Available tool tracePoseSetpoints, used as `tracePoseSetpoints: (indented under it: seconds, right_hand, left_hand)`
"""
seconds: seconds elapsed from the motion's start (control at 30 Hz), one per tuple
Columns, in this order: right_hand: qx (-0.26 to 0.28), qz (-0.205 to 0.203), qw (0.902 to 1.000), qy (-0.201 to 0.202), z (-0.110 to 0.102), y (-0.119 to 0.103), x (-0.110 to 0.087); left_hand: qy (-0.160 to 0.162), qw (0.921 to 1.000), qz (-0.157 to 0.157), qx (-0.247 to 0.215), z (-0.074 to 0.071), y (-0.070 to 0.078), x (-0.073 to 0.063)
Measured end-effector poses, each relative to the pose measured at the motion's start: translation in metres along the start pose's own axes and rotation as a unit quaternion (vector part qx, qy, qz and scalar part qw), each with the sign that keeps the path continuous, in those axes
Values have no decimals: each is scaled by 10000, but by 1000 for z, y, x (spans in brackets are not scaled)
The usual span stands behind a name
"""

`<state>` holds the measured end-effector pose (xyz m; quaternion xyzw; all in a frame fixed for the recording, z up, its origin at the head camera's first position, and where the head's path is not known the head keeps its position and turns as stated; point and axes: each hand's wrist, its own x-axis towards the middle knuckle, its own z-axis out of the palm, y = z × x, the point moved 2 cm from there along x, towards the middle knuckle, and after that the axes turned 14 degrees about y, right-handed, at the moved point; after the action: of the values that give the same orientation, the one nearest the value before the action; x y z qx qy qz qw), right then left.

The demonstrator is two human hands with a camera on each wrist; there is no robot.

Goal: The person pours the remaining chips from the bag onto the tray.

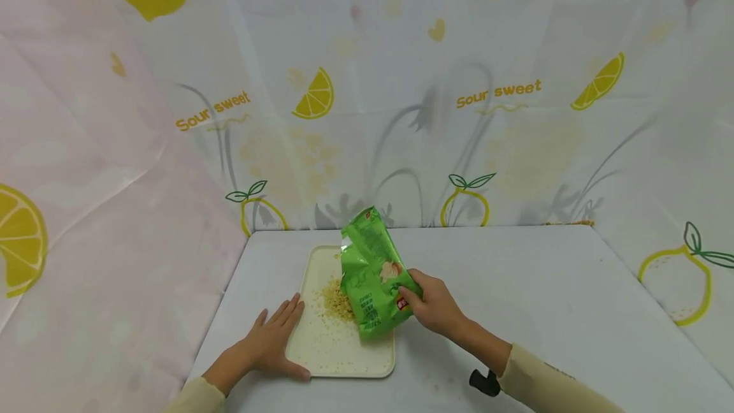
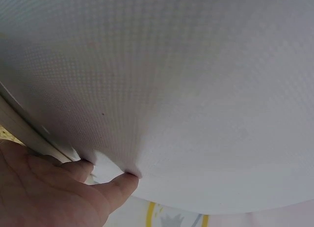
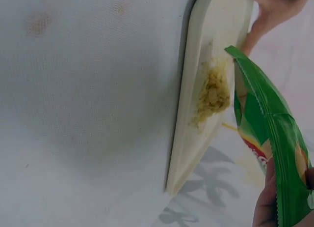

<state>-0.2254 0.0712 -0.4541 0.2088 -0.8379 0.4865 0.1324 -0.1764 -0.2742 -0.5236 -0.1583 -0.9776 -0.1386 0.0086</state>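
Observation:
A cream rectangular tray (image 1: pixel 344 359) lies on the white table, and a pile of yellow crumbs (image 1: pixel 337 301) covers part of it. My left hand (image 1: pixel 274 340) spreads along the tray's left side, fingers straight on the rim and thumb at the near left corner. In the left wrist view the fingertips (image 2: pixel 128 179) press down near that edge. My right hand (image 1: pixel 434 301) pinches one side of a green chip bag (image 1: pixel 369 273), thumb on top, and holds it tilted over the tray. The right wrist view shows the bag (image 3: pixel 274 119) beside the crumbs (image 3: pixel 214 92); its contents are hidden.
The white tabletop (image 1: pixel 516 292) stretches to the right of the tray. Behind it hangs a lemon-print cloth (image 1: pixel 367 164), with more cloth on both sides. A black device (image 1: pixel 484 382) sits by the right wrist. Faint brown stains (image 3: pixel 39 23) mark the table.

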Motion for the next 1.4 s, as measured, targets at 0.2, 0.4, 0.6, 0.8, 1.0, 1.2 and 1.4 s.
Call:
tracePoseSetpoints:
  seconds: [0.2,0.4,0.6,0.8,1.0,1.2,1.4]
  right_hand:
    - [108,-294,9983,492,-7,-2,2]
    - [172,-317,9989,299,-4,5,-1]
    - [200,-446,9986,186,0,9,-4]
    - [176,-343,9990,206,2,7,-4]
    - [104,-318,9977,593,-1,3,-1]
    - [239,-224,9978,579,-1,3,0]
    - [90,-68,9999,60,3,7,-6]
  left_hand:
    - [-49,10000,-13,-26,0,1,0]
    - [-47,10000,19,-36,0,0,0]
    - [-16,10000,-22,-9,1,-1,-1]
    - [6,10000,-1,8,1,-1,-2]
    - [8,10000,20,-16,-1,0,-1]
    - [49,10000,50,51,-1,-1,0]
    - [70,9999,79,49,2,-2,1]
